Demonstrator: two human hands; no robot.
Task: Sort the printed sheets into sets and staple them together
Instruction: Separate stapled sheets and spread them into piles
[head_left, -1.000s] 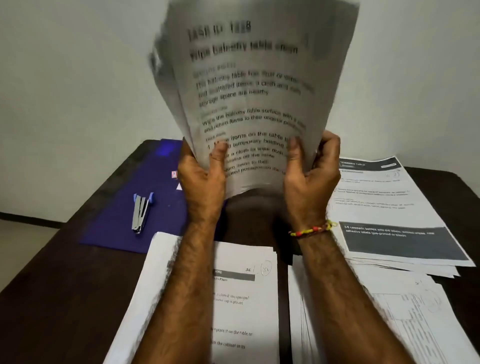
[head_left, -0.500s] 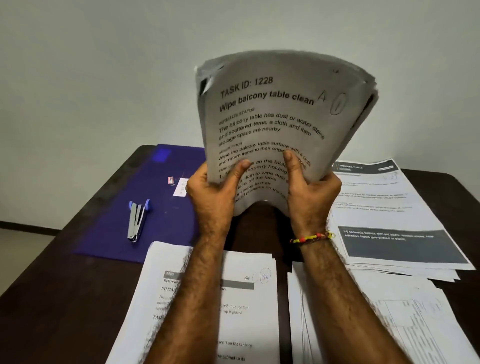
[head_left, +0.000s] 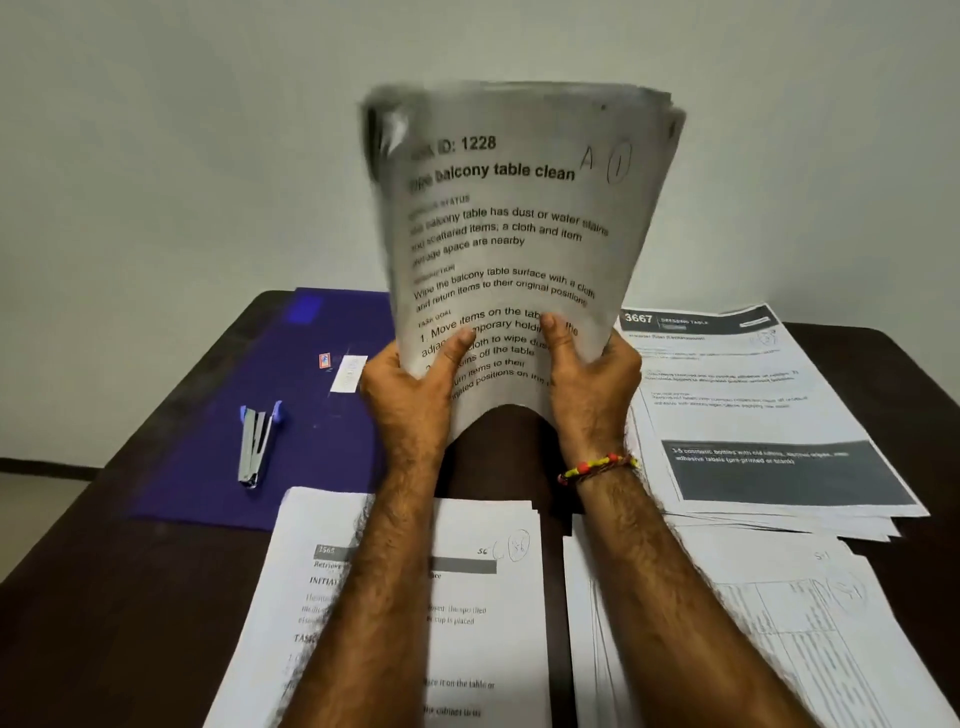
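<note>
Nearest the person, two piles of printed sheets lie on the dark table (head_left: 93, 597); the near-left pile (head_left: 483, 623) shows a grey header bar and a pencilled circle at its top right corner; the near-right pile (head_left: 779, 639) is loosely fanned, its top page ruled like a table; both forearms pass over them. Further on, the left hand (head_left: 410, 395) and the right hand (head_left: 592, 384) grip the bottom edge of a thick bundle of sheets (head_left: 519, 234), thumbs pressed on the front page, fingers curled behind; a beaded bracelet (head_left: 597, 466) circles the right wrist. The bundle stands upright above the table, bowed between the hands, its top edge blurred; the front page reads "ID: 1228, Wipe balcony table clean". To the right lies another pile (head_left: 769, 415) headed 3667; to the left a purple folder (head_left: 311, 441) carries a stapler (head_left: 257, 441) and a small strip of staples (head_left: 349, 373); behind all stands a plain wall (head_left: 156, 156).
</note>
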